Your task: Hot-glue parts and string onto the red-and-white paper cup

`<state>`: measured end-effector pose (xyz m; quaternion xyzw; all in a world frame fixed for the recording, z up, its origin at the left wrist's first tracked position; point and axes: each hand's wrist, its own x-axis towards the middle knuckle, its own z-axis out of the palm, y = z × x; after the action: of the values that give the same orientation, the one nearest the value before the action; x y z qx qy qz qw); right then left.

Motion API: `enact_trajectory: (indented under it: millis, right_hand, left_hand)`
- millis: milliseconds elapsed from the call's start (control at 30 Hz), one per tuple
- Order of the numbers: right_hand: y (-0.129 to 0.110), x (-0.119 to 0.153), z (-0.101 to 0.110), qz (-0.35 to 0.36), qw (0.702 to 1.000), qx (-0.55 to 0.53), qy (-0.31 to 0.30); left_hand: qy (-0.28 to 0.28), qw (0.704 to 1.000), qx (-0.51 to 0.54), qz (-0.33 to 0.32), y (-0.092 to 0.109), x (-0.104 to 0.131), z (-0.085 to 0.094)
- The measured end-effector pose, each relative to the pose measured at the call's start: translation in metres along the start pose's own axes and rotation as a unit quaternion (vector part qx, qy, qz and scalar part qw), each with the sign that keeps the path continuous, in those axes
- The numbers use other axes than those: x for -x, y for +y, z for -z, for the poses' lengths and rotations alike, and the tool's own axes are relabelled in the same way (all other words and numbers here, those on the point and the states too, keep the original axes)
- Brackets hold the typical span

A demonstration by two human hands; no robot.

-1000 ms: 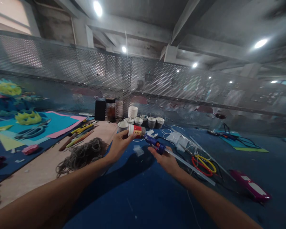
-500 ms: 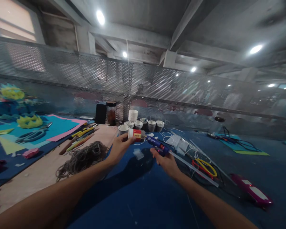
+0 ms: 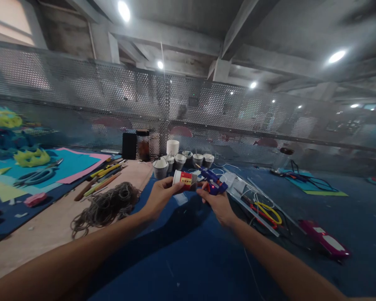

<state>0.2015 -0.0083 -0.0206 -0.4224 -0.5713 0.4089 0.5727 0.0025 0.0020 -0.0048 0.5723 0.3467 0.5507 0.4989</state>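
In my left hand (image 3: 159,195) is a small paper cup (image 3: 185,180), white at one end with a red and yellow label, held on its side. Its right end looks grey, as though wrapped in cord. My right hand (image 3: 217,202) grips a blue hot glue gun (image 3: 215,184) with a small red light. The gun's nozzle points up and left, above the cup's grey end and apart from it. Fingertips of my right hand are close to that end; whether they touch it I cannot tell. A long clear glue stick (image 3: 253,214) sticks out behind the gun.
Several cord-wrapped cups (image 3: 161,168) stand behind my hands. Left lie a heap of grey cord (image 3: 111,205), carving tools (image 3: 105,182), scissors (image 3: 36,175) and coloured paper (image 3: 72,165). At right are a yellow cable loop (image 3: 271,212), a purple device (image 3: 324,238) and a jar (image 3: 282,161).
The glue gun's nozzle has come away from the cup's grey end and tilted upward. My right hand has moved closer to the cup. The view has shifted slightly.
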Motion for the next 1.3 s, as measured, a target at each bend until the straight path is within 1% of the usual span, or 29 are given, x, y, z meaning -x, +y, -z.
enact_trajectory:
  millis: [167, 400, 567, 700, 900, 1100, 1200, 1300]
  right_hand:
    - [-0.003, -0.002, 0.001, 0.014, 1.000, -0.009, 0.021]
    - [-0.006, -0.004, 0.001, 0.001, 1.000, -0.019, 0.025]
    - [-0.007, -0.007, 0.005, 0.039, 0.998, 0.019, 0.034]
    - [-0.008, -0.008, 0.008, 0.051, 0.998, 0.031, 0.031]
    - [-0.010, -0.006, 0.009, 0.050, 0.996, 0.071, 0.030]
    - [-0.009, -0.009, 0.011, 0.027, 0.993, 0.112, 0.038]
    - [-0.006, -0.011, 0.013, 0.020, 0.991, 0.126, 0.043]
    - [-0.004, -0.012, 0.015, 0.017, 0.989, 0.140, 0.044]
  left_hand:
    - [-0.003, 1.000, 0.008, 0.011, 0.001, 0.002, -0.002]
    - [-0.014, 1.000, -0.011, 0.011, -0.003, 0.001, 0.001]
    - [-0.027, 0.999, -0.036, 0.009, -0.008, 0.000, 0.003]
    - [-0.042, 0.997, -0.067, 0.017, -0.010, 0.002, 0.001]
    - [-0.084, 0.993, -0.065, 0.048, -0.009, 0.007, -0.004]
    - [-0.105, 0.992, -0.052, 0.047, -0.007, 0.009, -0.007]
    - [-0.109, 0.991, -0.061, 0.040, -0.008, 0.008, -0.005]
    - [-0.099, 0.992, -0.070, 0.028, -0.009, 0.007, -0.003]
